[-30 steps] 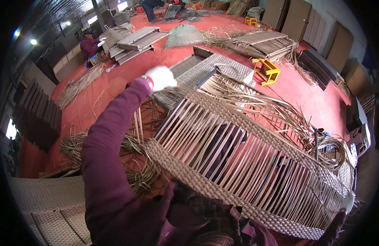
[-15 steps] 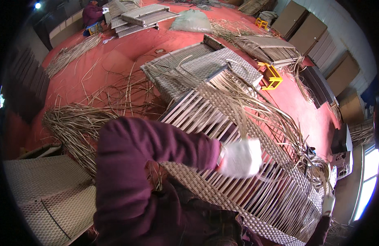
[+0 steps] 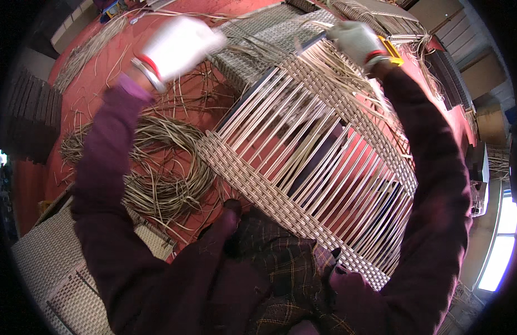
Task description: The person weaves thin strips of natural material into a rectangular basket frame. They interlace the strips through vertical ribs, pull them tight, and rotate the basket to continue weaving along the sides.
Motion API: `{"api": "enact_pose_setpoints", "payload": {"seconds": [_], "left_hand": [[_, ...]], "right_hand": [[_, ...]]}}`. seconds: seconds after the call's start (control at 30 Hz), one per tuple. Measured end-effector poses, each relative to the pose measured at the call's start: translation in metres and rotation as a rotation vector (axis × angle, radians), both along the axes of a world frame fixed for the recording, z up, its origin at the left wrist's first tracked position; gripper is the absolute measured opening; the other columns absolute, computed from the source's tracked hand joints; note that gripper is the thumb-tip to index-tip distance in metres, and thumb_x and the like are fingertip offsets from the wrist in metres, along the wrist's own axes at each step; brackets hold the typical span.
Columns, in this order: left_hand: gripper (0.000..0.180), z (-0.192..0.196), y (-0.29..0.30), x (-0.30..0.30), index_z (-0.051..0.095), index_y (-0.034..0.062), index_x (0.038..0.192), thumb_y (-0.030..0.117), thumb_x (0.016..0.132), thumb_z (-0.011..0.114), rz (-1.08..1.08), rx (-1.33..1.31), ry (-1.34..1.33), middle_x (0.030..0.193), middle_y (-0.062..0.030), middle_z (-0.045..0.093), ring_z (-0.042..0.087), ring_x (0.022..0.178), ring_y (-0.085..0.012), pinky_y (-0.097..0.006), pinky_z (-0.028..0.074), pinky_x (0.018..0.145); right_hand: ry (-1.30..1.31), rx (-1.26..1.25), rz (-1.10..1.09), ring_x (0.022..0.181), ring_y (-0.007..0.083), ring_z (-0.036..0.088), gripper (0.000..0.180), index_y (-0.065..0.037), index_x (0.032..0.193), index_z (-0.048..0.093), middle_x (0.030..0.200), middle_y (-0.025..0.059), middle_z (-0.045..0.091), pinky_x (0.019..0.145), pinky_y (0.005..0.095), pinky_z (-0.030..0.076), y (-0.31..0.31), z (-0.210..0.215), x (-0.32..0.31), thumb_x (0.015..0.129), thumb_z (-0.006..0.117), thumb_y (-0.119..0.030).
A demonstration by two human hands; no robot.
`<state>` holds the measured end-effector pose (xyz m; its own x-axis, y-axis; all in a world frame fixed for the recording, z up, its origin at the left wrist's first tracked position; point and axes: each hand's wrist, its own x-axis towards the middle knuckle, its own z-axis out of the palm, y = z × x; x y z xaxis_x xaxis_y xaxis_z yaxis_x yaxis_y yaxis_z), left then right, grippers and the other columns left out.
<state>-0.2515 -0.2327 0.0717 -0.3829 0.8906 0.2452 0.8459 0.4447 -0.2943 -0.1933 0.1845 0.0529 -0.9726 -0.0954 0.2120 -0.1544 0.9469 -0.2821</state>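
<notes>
Before me slants a partly woven wicker panel (image 3: 264, 181), with woven bands along its sides and bare parallel strands between them. My left hand (image 3: 180, 47), in a white glove, is raised beyond the panel's far left side. Its fingers look closed, but blur hides what they hold. By the panel's far corner, my right hand (image 3: 356, 42), also gloved, has its fingers curled in, and a pale weaving strand (image 3: 320, 24) shows at the fingertips. Loose strands (image 3: 364, 92) lie over the panel's right band, below the right hand.
A coiled heap of strands (image 3: 169, 167) lies on the red floor left of the panel. Finished woven panels (image 3: 57, 245) rest at the lower left, and another woven piece (image 3: 253, 42) lies beyond. A yellow stool (image 3: 391, 51) stands behind my right wrist.
My left hand has swung from over the panel's middle up to the far left. My right hand has moved from the lower right edge to the panel's far corner. The view has shifted.
</notes>
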Motion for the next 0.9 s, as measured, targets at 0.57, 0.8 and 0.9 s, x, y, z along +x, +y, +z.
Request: {"api": "enact_pose_setpoints", "payload": {"seconds": [0.57, 0.8, 0.9], "left_hand": [[0.046, -0.153, 0.022, -0.066, 0.074, 0.0032, 0.112, 0.043, 0.116, 0.052, 0.482, 1.175, -1.383, 0.102, -0.0065, 0.08, 0.066, 0.073, -0.0099, -0.023, 0.047, 0.057], [0.048, -0.157, -0.074, -0.158, 0.072, -0.0008, 0.118, 0.043, 0.116, 0.052, 0.679, 1.438, -1.569, 0.102, -0.0157, 0.08, 0.05, 0.054, -0.0069, -0.021, 0.037, 0.042], [0.048, -0.145, -0.067, -0.177, 0.072, -0.001, 0.12, 0.043, 0.115, 0.054, 0.631, 1.516, -1.467, 0.104, -0.0155, 0.08, 0.053, 0.055, -0.0058, -0.019, 0.038, 0.042]], "right_hand": [[-0.574, -0.544, -0.009, 0.069, 0.0126, 0.059, 0.035, -0.005, 0.112, 0.075, 0.073, 0.0012, 0.06, 0.066, 0.033, 0.049, -0.069, -0.075, 0.146, 0.111, 0.06, -0.037], [-0.595, -0.581, -0.389, 0.065, 0.0079, 0.051, 0.024, 0.0, 0.104, 0.076, 0.075, -0.0006, 0.059, 0.06, 0.0292, 0.045, 0.026, -0.082, 0.234, 0.106, 0.059, -0.016], [-0.596, -0.565, -0.414, 0.065, 0.0075, 0.05, 0.024, 0.0, 0.101, 0.075, 0.073, -0.0015, 0.058, 0.06, 0.0277, 0.043, 0.022, -0.077, 0.249, 0.106, 0.057, -0.015]]}}
